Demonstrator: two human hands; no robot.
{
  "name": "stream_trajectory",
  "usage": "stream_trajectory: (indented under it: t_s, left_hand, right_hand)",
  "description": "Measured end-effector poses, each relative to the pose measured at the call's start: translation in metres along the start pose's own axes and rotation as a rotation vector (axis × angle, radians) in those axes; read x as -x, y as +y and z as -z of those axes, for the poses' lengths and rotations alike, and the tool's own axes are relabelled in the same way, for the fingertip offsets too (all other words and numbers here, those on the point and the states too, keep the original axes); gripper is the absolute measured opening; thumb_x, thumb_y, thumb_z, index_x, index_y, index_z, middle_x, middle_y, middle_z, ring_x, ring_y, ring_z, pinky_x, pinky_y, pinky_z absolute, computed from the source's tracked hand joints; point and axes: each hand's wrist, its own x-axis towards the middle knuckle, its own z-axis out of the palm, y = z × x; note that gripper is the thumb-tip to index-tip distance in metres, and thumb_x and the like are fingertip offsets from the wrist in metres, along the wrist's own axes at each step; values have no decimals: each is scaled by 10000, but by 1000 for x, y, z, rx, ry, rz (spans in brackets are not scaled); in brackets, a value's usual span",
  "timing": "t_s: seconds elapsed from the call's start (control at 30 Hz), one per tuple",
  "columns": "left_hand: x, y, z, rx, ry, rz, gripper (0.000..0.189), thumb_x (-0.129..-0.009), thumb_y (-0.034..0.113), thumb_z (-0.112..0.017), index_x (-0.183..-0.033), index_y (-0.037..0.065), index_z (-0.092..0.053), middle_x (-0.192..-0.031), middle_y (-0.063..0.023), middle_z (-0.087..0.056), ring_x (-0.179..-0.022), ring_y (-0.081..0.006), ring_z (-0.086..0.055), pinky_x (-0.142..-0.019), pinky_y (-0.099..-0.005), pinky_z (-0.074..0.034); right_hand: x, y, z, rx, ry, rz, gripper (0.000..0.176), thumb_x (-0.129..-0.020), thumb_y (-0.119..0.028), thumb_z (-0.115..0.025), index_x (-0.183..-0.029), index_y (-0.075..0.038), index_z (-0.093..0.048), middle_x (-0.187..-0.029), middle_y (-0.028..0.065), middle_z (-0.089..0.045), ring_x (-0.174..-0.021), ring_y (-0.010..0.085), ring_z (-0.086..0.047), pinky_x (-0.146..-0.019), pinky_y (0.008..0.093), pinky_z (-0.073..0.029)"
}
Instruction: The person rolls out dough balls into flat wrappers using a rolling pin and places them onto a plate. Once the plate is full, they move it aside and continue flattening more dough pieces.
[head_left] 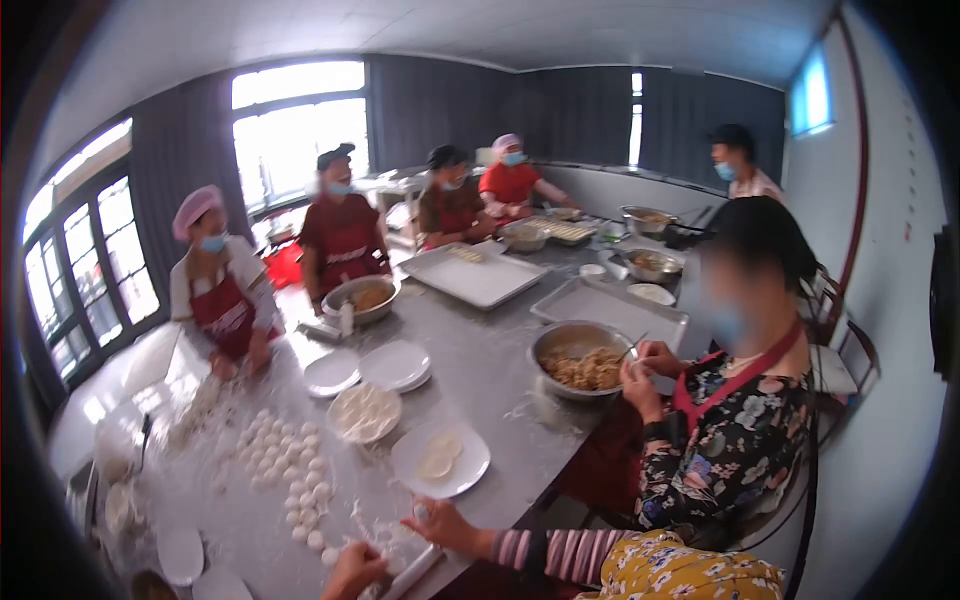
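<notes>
The left hand point(357, 572) has curled fingers beside the rolling pin point(412, 573) on the worktop point(485, 365); I cannot tell whether they grip anything. The right hand point(440, 524), fingers bent, is near the pin's far end, its grip unclear. Dough pieces point(290, 458) lie beyond, near a plate point(468, 481) holding flat dough rounds point(436, 464).

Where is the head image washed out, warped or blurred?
Head view: windows at left blown out to white; wide-angle warping bows the table and right wall, corners dark; nearest co-worker's face smeared; left hand and right hand slightly soft.
</notes>
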Motion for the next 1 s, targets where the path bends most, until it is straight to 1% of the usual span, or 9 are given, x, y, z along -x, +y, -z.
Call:
stream_trajectory:
  t_s: [0.07,0.17,0.23,0.33,0.4,0.5,0.73,0.9,1.0]
  left_hand:
    - [11,22,10,-58,-139,-33,293,-689,251,-707,-803,-11,-639,-721,-99,-655,-684,-157,-616,-639,-316,-492]
    - [6,30,4,-171,-62,-119,149,-757,143,-626,-772,-5,-612,-651,-100,-630,-616,-192,-594,-571,-340,-474]
    - [-12,7,-3,-137,59,-139,108,-764,102,-597,-754,-5,-597,-630,-83,-612,-587,-177,-574,-535,-338,-460]
    - [-34,-36,-17,-62,-8,-326,99,-776,88,-582,-752,-7,-593,-627,-65,-597,-586,-164,-573,-521,-329,-457]
    - [-37,-51,-18,20,-94,-236,97,-767,77,-595,-763,-20,-589,-641,-82,-593,-588,-148,-580,-500,-309,-469]
    - [-15,-20,-6,-2,-17,-243,101,-766,73,-582,-750,-27,-576,-633,-90,-587,-584,-157,-584,-489,-314,-470]
    - [-26,-18,-11,-154,-6,-224,88,-776,81,-578,-757,-5,-577,-643,-74,-592,-584,-156,-542,-538,-324,-456]
    - [-20,-29,-11,-19,-82,-249,78,-780,79,-581,-786,2,-584,-670,-62,-580,-630,-142,-538,-552,-313,-465]
    - [-13,-34,-13,66,-32,-215,77,-779,81,-591,-785,5,-580,-677,-58,-580,-619,-136,-533,-549,-306,-466]
  right_hand:
    - [3,15,-6,-40,-143,-171,404,-745,-229,-738,-987,38,-554,-704,246,-590,-701,445,-579,-591,444,-472]
    - [-19,24,-38,9,-57,-135,350,-749,-239,-736,-953,-11,-568,-679,220,-578,-646,402,-584,-571,417,-463]
    - [-27,25,-47,12,-75,-153,372,-751,-249,-731,-975,-2,-567,-679,225,-578,-653,404,-588,-574,420,-465]
    - [-19,28,-42,64,-74,-118,400,-747,-257,-731,-983,18,-562,-698,236,-587,-671,413,-595,-583,423,-472]
    - [-1,29,-28,86,4,-3,399,-751,-256,-731,-980,22,-559,-716,241,-597,-681,424,-594,-591,424,-478]
    - [16,3,5,-24,-12,-71,388,-757,-249,-727,-959,32,-552,-724,236,-602,-688,434,-590,-593,432,-478]
    - [-33,17,-47,36,-108,-134,386,-762,-265,-719,-949,27,-551,-676,261,-570,-707,426,-595,-587,438,-478]
    - [-3,20,-24,46,-104,-172,395,-758,-272,-725,-919,42,-547,-732,253,-594,-735,407,-609,-616,431,-482]
    - [10,14,-5,-22,-15,-53,386,-756,-259,-728,-926,40,-553,-770,252,-596,-744,404,-609,-638,432,-483]
